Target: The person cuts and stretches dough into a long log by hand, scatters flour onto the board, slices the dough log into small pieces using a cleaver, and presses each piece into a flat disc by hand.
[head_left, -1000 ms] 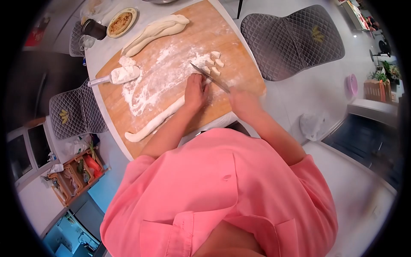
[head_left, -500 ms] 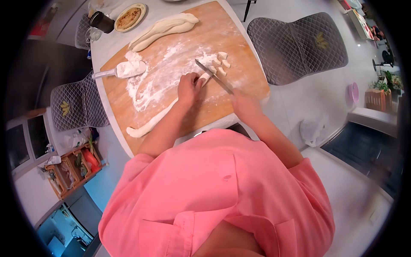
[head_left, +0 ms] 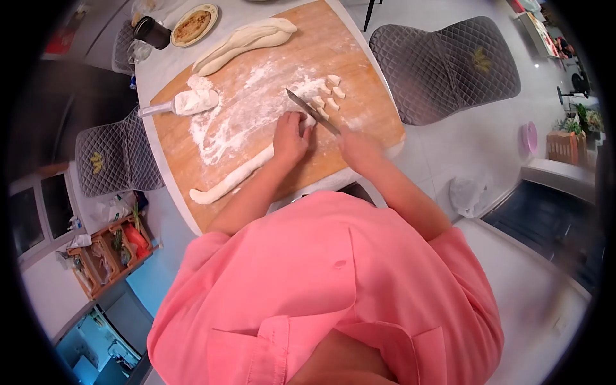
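Note:
My left hand point(head_left: 292, 140) is closed around the end of a long dough rope point(head_left: 234, 181), which stretches toward the near left of the floured wooden board point(head_left: 366, 112). In my right hand point(head_left: 359, 151) is a knife point(head_left: 313, 113), gripped by its handle. Its blade slants across the rope's end, right beside my left fingertips; whether it is through the dough I cannot tell. Several small cut dough pieces point(head_left: 339, 93) lie just past the blade on the right. A thick, folded length of dough point(head_left: 247, 45) rests at the board's far side.
At the board's left lies a scoop point(head_left: 157, 109) with a heap of flour point(head_left: 196, 101). Beyond the board stand a plate with a flatbread point(head_left: 193, 26) and a dark cup point(head_left: 153, 32). Quilted chairs point(head_left: 449, 70) flank the table on both sides.
My left hand has shifted slightly right. The knife and right hand have moved a little left, and another small cut piece now shows beside the blade.

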### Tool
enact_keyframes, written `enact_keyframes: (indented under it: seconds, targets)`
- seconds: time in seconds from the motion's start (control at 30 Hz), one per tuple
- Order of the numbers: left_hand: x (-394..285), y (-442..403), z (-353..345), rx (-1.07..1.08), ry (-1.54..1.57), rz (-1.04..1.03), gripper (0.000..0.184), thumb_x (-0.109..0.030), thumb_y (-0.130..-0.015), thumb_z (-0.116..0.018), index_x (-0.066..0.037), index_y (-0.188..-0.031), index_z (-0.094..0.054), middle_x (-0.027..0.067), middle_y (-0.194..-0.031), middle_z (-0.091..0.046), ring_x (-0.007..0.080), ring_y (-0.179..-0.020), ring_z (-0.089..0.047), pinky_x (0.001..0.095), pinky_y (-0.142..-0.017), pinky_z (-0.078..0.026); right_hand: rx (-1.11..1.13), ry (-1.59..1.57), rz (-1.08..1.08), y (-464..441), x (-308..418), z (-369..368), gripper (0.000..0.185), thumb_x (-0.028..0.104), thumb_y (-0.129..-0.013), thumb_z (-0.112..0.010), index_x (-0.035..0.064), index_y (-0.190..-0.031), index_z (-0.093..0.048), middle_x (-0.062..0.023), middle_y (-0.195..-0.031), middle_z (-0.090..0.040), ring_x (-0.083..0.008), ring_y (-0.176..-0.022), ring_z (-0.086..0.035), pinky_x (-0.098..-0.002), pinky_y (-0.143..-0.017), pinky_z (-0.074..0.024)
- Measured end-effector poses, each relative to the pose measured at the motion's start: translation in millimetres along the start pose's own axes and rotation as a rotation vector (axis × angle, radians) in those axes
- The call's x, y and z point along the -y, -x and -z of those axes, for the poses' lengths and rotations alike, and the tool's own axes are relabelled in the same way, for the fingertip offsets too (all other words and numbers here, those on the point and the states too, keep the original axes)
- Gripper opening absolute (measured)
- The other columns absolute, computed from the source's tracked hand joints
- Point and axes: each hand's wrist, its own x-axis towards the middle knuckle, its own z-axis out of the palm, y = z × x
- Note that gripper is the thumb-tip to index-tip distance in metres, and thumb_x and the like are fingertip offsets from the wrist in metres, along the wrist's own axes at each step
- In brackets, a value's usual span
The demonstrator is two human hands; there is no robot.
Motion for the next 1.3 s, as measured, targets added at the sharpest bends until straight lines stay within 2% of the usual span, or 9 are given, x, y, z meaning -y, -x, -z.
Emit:
enact_keyframes:
  seconds: [0.1,0.17,0.3,0.37,0.6,0.7,0.9,1.13,1.3]
  targets:
    - [6.6,9.0,-5.2,0.111,0.088,0.065,0.03,-0.005,-0.074,-0.068,-0.004,-0.1,-0.053,0.0173,-0.099,-0.054,0.0377,-0.095,-0.052,0.0437,-0.083,-0.045,-0.084,-0.054,0.058,17.6,5.6,3.5,0.027,0.022,-0.094,-0.047,0.0027,-0.112,-0.053,-0.0227,-0.088,-0.066,-0.0419,-0.084,-0.063,-0.0537,-0.075,-0.0484]
    - [5.1,12.1,-2.5,0.001,0.064,-0.133,0.032,-0.003,-0.073,-0.066,-0.003,-0.101,-0.051,0.0178,-0.099,-0.052,0.038,-0.094,-0.051,0.044,-0.083,-0.045,-0.165,-0.024,0.084,30.5,12.7,10.8,0.017,0.016,-0.09,-0.05,0.0006,-0.093,-0.055,-0.0245,-0.079,-0.067,-0.041,-0.076,-0.066,-0.0519,-0.068,-0.0511]
    - [6.2,9.1,-4.1,0.002,0.077,-0.157,0.031,-0.004,-0.073,-0.066,-0.003,-0.101,-0.051,0.0179,-0.098,-0.052,0.0379,-0.094,-0.05,0.0445,-0.082,-0.045,-0.14,-0.008,0.073,31.8,11.7,2.8,0.016,0.016,-0.09,-0.05,0.0009,-0.094,-0.053,-0.0243,-0.077,-0.066,-0.0408,-0.075,-0.066,-0.0516,-0.066,-0.0515]
    - [13.0,8.2,-7.9,0.162,0.01,-0.107,0.031,-0.005,-0.074,-0.067,-0.003,-0.101,-0.052,0.0184,-0.098,-0.052,0.0379,-0.095,-0.051,0.0447,-0.082,-0.045,-0.129,0.005,0.061,29.4,9.8,-6.0,0.016,0.015,-0.09,-0.05,0.0006,-0.096,-0.053,-0.0238,-0.076,-0.067,-0.0409,-0.075,-0.067,-0.0518,-0.067,-0.0516]
    - [23.1,2.5,6.9,0.066,-0.168,-0.102,0.026,-0.014,-0.076,-0.071,-0.003,-0.098,-0.06,0.0155,-0.098,-0.057,0.0359,-0.094,-0.053,0.0442,-0.082,-0.046,-0.122,-0.036,0.022,20.7,2.8,-25.0,0.016,0.015,-0.09,-0.051,0.0008,-0.097,-0.051,-0.0238,-0.076,-0.066,-0.0416,-0.074,-0.066,-0.0526,-0.067,-0.0516]
    - [31.8,-6.4,16.1,0.062,0.031,0.128,0.02,-0.022,-0.081,-0.071,-0.004,-0.091,-0.068,0.0142,-0.09,-0.064,0.0337,-0.091,-0.057,0.0417,-0.081,-0.047,-0.161,-0.058,0.06,23.2,6.2,-21.2,0.016,0.015,-0.089,-0.051,0.0009,-0.097,-0.051,-0.0241,-0.077,-0.066,-0.0423,-0.075,-0.066,-0.0532,-0.067,-0.0515]
    - [52.7,-12.8,11.9,0.146,0.005,-0.02,0.022,-0.02,-0.082,-0.07,-0.001,-0.092,-0.066,0.0175,-0.087,-0.065,0.0344,-0.084,-0.059,0.0432,-0.075,-0.048,-0.117,-0.058,0.073,25.5,20.6,-0.7,0.016,0.014,-0.089,-0.05,0.0001,-0.097,-0.052,-0.0241,-0.079,-0.066,-0.0428,-0.076,-0.066,-0.054,-0.067,-0.0509]
    - [18.8,-2.9,26.2,0.048,0.034,0.146,0.024,-0.019,-0.079,-0.072,-0.002,-0.093,-0.064,0.0159,-0.09,-0.064,0.0336,-0.088,-0.057,0.0429,-0.078,-0.047,-0.112,-0.036,0.075,5.8,25.6,-17.3,0.021,0.016,-0.091,-0.049,0.0015,-0.106,-0.054,-0.0232,-0.079,-0.066,-0.0422,-0.078,-0.065,-0.0534,-0.071,-0.0503]
    - [24.5,17.7,10.7,0.041,-0.003,-0.072,0.029,-0.007,-0.075,-0.069,-0.004,-0.101,-0.056,0.0164,-0.099,-0.055,0.0358,-0.095,-0.052,0.0431,-0.084,-0.045,-0.149,-0.044,0.081,11.2,24.7,-18.5,0.021,0.016,-0.091,-0.049,0.002,-0.106,-0.054,-0.0228,-0.079,-0.066,-0.0411,-0.077,-0.065,-0.0525,-0.069,-0.0505]
